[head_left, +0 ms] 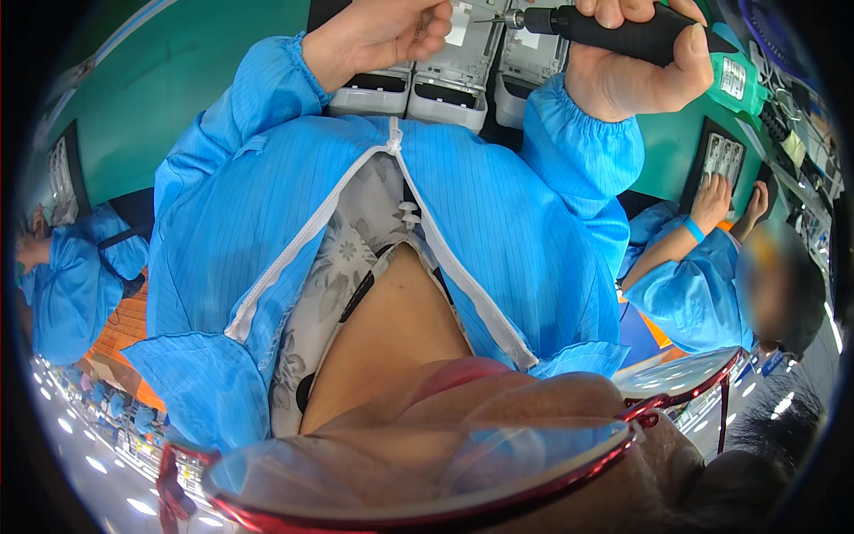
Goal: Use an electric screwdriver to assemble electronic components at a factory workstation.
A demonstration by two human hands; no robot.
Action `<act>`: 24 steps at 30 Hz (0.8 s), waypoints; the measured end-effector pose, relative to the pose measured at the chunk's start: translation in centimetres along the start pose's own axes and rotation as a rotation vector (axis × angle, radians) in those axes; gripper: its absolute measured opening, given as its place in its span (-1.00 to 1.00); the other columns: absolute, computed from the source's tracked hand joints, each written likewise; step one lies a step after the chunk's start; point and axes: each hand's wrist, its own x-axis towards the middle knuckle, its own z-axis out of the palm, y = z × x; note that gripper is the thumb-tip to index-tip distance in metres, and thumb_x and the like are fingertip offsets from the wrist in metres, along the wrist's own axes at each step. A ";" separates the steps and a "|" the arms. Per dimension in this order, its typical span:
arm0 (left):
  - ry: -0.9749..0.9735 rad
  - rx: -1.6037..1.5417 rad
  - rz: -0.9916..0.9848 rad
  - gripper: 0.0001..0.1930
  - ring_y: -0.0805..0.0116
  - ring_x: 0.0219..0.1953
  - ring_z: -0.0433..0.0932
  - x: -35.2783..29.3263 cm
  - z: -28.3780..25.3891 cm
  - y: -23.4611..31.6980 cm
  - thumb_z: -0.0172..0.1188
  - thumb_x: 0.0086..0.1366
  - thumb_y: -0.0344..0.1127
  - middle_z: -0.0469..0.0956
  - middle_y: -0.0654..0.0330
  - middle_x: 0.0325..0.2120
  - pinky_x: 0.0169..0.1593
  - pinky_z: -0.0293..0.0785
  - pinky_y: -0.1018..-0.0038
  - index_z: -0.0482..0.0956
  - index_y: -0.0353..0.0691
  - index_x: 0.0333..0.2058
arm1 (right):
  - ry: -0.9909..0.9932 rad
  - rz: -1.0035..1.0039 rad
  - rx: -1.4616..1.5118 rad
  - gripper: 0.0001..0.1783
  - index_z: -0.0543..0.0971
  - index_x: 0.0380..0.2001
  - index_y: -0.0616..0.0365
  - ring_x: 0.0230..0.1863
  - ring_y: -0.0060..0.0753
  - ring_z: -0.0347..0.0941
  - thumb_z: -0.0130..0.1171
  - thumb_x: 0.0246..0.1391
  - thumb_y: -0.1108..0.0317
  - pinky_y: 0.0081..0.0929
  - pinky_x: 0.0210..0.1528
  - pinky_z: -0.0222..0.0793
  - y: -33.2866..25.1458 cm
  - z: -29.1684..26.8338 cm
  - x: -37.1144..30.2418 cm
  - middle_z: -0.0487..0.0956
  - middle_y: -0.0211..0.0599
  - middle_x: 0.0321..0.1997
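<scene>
My right hand (636,82) is wrapped round a black electric screwdriver (569,25), held nearly level with its thin bit pointing left. The tool's rear end (740,80) is green with a white label. Close to the bit's tip is my left hand (384,37), its fingers curled together; whatever they may hold is hidden or too small to make out. Beneath both hands, several white and grey plastic housings (447,100) lie side by side at the upper edge, partly covered by my hands and sleeves.
A green work surface (191,67) spreads out on both sides. At right, a co-worker in a blue smock (689,289) reaches to a dark tray (719,153) of parts. Another person in blue (76,285) sits at left. Cables (792,133) run at the upper right.
</scene>
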 end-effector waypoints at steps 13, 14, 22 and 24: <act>-0.306 0.008 -0.030 -0.76 0.48 -0.54 0.25 -1.6 0.8 -0.3 -0.03 0.52 -0.22 0.32 0.32 -0.56 -0.47 0.16 0.56 0.45 -0.20 -0.33 | -0.158 -0.068 -0.111 -0.59 0.49 -0.01 0.11 -0.49 -0.35 0.36 0.11 0.31 0.01 -0.27 -0.34 0.39 -1.1 -0.6 0.1 0.50 -0.25 -0.43; -0.272 0.115 0.076 -0.76 0.46 -0.52 0.30 -0.9 1.0 -0.5 -0.02 0.55 -0.22 0.38 0.30 -0.53 -0.45 0.21 0.56 0.51 -0.23 -0.25 | -0.137 -0.063 -0.082 -0.59 0.49 -0.01 0.11 -0.49 -0.35 0.36 0.11 0.31 0.01 -0.27 -0.34 0.39 -1.1 -0.9 0.5 0.50 -0.25 -0.43; -0.277 0.270 0.038 -0.69 0.46 -0.42 0.55 0.3 0.4 -1.0 -0.04 0.61 -0.10 0.55 0.25 -0.43 -0.36 0.48 0.57 0.54 -0.23 -0.11 | -0.134 -0.093 -0.123 -0.61 0.44 -0.01 0.15 -0.49 -0.31 0.42 0.13 0.31 0.07 -0.24 -0.35 0.42 1.3 -1.9 0.8 0.52 -0.22 -0.42; -0.305 0.284 0.043 -0.68 0.47 -0.42 0.57 0.1 0.6 -0.8 -0.05 0.61 -0.10 0.55 0.25 -0.44 -0.36 0.51 0.58 0.54 -0.23 -0.12 | -0.149 -0.101 -0.147 -0.61 0.44 -0.01 0.15 -0.50 -0.31 0.42 0.14 0.31 0.08 -0.24 -0.35 0.42 1.8 -1.6 0.5 0.52 -0.23 -0.42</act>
